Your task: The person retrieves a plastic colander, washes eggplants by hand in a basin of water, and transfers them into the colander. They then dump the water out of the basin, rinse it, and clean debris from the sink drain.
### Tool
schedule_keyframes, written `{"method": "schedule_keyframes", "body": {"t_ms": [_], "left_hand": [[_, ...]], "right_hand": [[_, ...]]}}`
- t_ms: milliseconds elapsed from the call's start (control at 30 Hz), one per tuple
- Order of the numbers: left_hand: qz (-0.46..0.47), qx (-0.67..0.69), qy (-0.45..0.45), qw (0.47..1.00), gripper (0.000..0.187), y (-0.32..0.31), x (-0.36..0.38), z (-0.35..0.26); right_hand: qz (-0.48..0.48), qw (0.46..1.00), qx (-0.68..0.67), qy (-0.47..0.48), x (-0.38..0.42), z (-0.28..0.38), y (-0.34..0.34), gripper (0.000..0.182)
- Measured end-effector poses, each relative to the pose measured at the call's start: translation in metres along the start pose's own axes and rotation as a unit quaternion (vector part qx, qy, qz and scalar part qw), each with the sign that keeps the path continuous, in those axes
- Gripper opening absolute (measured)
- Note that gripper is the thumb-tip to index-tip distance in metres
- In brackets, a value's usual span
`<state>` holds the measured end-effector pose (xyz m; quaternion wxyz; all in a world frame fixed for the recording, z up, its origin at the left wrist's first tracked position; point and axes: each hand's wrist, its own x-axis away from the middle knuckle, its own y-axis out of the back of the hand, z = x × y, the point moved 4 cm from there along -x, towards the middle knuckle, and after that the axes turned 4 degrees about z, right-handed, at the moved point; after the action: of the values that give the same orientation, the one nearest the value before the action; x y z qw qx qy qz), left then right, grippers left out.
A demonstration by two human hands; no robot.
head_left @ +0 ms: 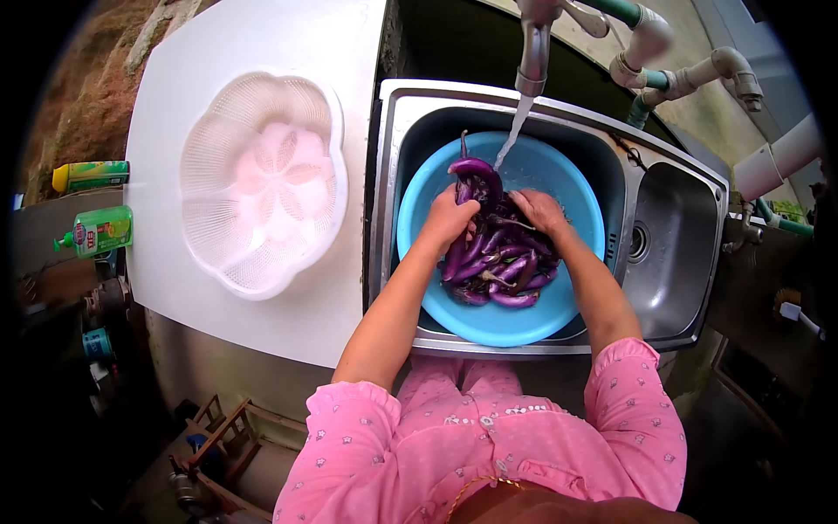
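Several purple eggplants (502, 262) lie piled in a blue basin (497, 330) inside the sink. My left hand (449, 217) is closed around an eggplant (478, 171) at the basin's upper left; its curved end rises above the pile. At the right of the pile is my right hand (539, 211), its fingers stretched toward the eggplants and partly hidden; I see nothing gripped in it. Water (515, 131) pours from the faucet (534, 61) into the basin between my hands.
Left of the sink, a white plastic basket (201, 210) sits on a white countertop (349, 262). A green soap bottle (103, 230) and a yellow-green bottle (92, 175) are by the counter's left edge. A smaller sink compartment (676, 271) adjoins on the right, and pipes (690, 79) run behind.
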<state>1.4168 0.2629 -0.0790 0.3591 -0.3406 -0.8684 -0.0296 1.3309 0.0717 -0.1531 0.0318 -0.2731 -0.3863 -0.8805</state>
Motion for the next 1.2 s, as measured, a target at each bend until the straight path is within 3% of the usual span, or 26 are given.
{"method": "schedule_keyframes", "body": {"t_ms": [33, 100, 233, 300, 367, 433, 467, 633, 733, 833, 900, 967, 1033, 1067, 1100, 1200], "left_hand": [[0.0, -0.002, -0.003, 1.0, 0.016, 0.005, 0.001, 0.006], [-0.004, 0.005, -0.001, 1.0, 0.014, 0.013, 0.007, 0.018], [-0.047, 0.007, -0.006, 0.999, 0.012, 0.013, 0.021, 0.031], [-0.056, 0.037, -0.003, 0.998, 0.013, 0.01, 0.025, 0.038], [-0.048, 0.055, 0.0, 0.997, 0.015, 0.006, 0.03, 0.044], [-0.058, 0.048, 0.005, 0.997, 0.015, 0.004, 0.031, 0.047], [-0.055, 0.048, 0.005, 0.997, 0.015, 0.001, 0.032, 0.047], [-0.029, 0.098, 0.009, 0.995, 0.014, 0.006, 0.039, 0.032], [-0.04, 0.123, 0.038, 0.991, 0.015, 0.011, 0.053, 0.023], [-0.05, 0.147, 0.036, 0.987, 0.016, 0.007, 0.059, 0.032], [-0.054, 0.157, 0.031, 0.986, 0.017, 0.003, 0.061, 0.039], [-0.055, 0.171, 0.017, 0.984, 0.017, -0.002, 0.065, 0.041], [-0.064, 0.18, 0.017, 0.982, 0.018, -0.002, 0.066, 0.044], [-0.064, 0.193, 0.024, 0.979, 0.018, -0.002, 0.065, 0.047], [-0.065, 0.207, 0.031, 0.976, 0.018, -0.003, 0.064, 0.05], [-0.074, 0.216, 0.028, 0.973, 0.018, -0.003, 0.06, 0.054]], "right_hand": [[0.026, 0.996, 0.013, -0.087, -0.001, -0.001, 0.008, 0.056], [-0.054, 0.983, -0.044, -0.17, -0.011, -0.019, 0.003, 0.061], [-0.088, 0.966, -0.027, -0.24, -0.021, -0.007, -0.016, 0.064], [-0.025, 0.997, 0.037, -0.068, -0.032, 0.001, -0.026, 0.064], [0.012, 0.993, 0.072, -0.091, -0.044, -0.002, -0.022, 0.064], [-0.022, 0.991, 0.058, -0.115, -0.037, 0.002, -0.016, 0.062], [0.033, 0.982, 0.092, -0.162, -0.043, 0.001, -0.014, 0.054], [-0.007, 0.983, 0.117, -0.138, -0.009, 0.013, 0.043, 0.043], [-0.055, 0.991, 0.039, -0.12, 0.003, 0.001, 0.05, 0.041], [-0.121, 0.95, -0.28, -0.061, -0.009, 0.029, 0.027, 0.058], [-0.142, 0.985, -0.1, -0.019, -0.021, 0.051, 0.008, 0.069], [-0.105, 0.982, -0.154, -0.003, -0.037, 0.046, 0.008, 0.067], [0.114, 0.987, -0.101, 0.05, -0.044, 0.041, 0.007, 0.061], [0.139, 0.984, -0.038, 0.102, -0.042, 0.038, 0.006, 0.059], [0.154, 0.978, -0.046, 0.129, -0.038, 0.034, 0.005, 0.059], [0.118, 0.988, 0.048, 0.093, -0.04, 0.027, 0.006, 0.052]]}}
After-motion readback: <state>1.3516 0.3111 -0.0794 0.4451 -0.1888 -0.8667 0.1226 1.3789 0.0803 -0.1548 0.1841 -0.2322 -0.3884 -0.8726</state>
